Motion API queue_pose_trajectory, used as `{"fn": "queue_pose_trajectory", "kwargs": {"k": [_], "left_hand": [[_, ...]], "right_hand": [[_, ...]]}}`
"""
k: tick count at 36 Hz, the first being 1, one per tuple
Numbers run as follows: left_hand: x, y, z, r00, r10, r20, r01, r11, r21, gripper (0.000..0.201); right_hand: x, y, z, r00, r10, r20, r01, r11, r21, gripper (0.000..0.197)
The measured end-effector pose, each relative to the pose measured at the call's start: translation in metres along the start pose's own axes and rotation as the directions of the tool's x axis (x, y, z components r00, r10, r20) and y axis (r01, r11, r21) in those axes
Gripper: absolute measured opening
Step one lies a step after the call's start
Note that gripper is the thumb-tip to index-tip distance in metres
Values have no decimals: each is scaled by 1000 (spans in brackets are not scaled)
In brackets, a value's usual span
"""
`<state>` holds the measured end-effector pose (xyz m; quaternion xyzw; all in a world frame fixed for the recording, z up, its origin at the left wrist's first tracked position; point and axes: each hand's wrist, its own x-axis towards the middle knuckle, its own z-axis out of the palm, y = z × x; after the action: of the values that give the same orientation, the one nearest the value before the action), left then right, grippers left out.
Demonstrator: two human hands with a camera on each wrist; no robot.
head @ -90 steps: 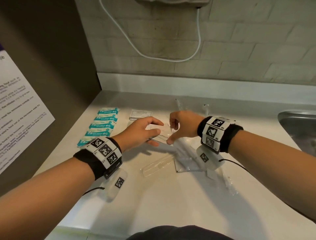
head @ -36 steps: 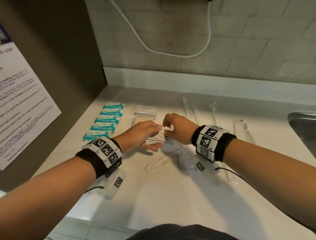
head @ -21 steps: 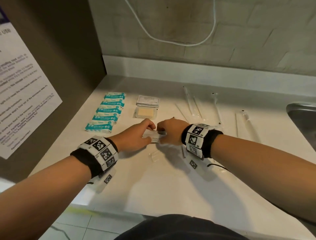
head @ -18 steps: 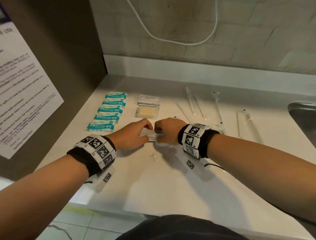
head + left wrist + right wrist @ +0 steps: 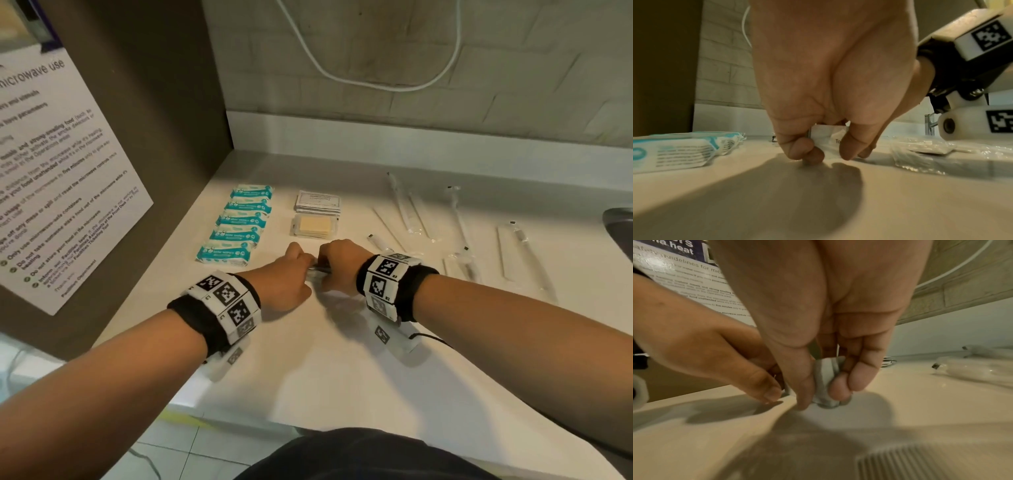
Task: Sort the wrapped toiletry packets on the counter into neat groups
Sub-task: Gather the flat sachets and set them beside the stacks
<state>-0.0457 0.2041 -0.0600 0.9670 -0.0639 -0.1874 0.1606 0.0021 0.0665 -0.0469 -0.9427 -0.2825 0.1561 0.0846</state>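
Both hands meet over a small stack of white packets (image 5: pixel 318 270) standing on edge on the white counter (image 5: pixel 342 370). My left hand (image 5: pixel 291 270) pinches the stack's left end between thumb and curled fingers; the white packets (image 5: pixel 828 139) show between them. My right hand (image 5: pixel 337 265) pinches the right end, with the white packets (image 5: pixel 826 381) bunched between thumb and fingers. Several teal wipe packs (image 5: pixel 239 222) lie in a column at the left. Beside them sit a printed sachet stack (image 5: pixel 318 202) and a clear pack with a beige pad (image 5: pixel 315 226).
Several clear-wrapped long items (image 5: pixel 459 233) lie scattered at the right. A steel sink edge (image 5: pixel 620 229) is at far right. A brown panel with a notice sheet (image 5: pixel 51 185) walls the left. A white cable (image 5: pixel 370 65) hangs on the tiled wall.
Both hands have drawn the white packets toward me and down onto the counter, closing tighter round the stack. The sachet stack and beige pad pack now show beyond the hands.
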Motion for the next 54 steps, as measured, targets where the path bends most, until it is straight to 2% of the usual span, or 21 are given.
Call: {"fn": "queue_pose_trajectory", "kwargs": {"k": [5, 11, 17, 21, 27, 32, 35, 37, 40, 42, 49, 54], "left_hand": [[1, -11, -5, 999, -31, -8, 30, 995, -98, 60], [-5, -25, -11, 990, -7, -139, -17, 985, -170, 28], [-6, -32, -7, 966, -13, -260, -60, 961, -269, 30], [-7, -34, -7, 950, -12, -311, -80, 956, -281, 28], [-6, -33, -8, 954, -2, -301, -73, 968, -239, 27], [-6, -35, -11, 962, -43, -269, -46, 948, -316, 26], [-4, -36, -14, 955, -138, -263, 0, 886, -464, 21], [-1, -37, -17, 957, -193, -216, 40, 827, -561, 25], [2, -37, -21, 960, -241, -143, 90, 749, -657, 34], [5, -37, -23, 959, -259, -118, 114, 731, -673, 38], [16, -35, -24, 935, -327, -137, 168, 751, -639, 42], [21, -34, -26, 910, -366, -193, 207, 807, -553, 37]], "right_hand": [[-1, 6, 0, 1000, 2, 1, -2, 1000, 18, 27], [-1, 13, -3, 1000, -7, 8, 7, 999, 53, 31], [-1, 18, -3, 998, 43, -53, -36, 991, 125, 33], [0, 18, -3, 995, 67, -69, -56, 988, 146, 18], [3, 20, -2, 996, 72, -55, -61, 980, 190, 15], [5, 21, -4, 997, 69, -45, -58, 974, 217, 18], [9, 23, -7, 993, 110, -33, -95, 951, 294, 32], [11, 24, -11, 991, 133, -17, -120, 936, 331, 36], [14, 23, -16, 989, 147, 36, -150, 924, 352, 35], [16, 23, -17, 985, 158, 72, -174, 908, 382, 32], [22, 22, -16, 965, 228, 132, -263, 809, 526, 28], [26, 21, -11, 970, 211, 120, -243, 813, 530, 28]]}}
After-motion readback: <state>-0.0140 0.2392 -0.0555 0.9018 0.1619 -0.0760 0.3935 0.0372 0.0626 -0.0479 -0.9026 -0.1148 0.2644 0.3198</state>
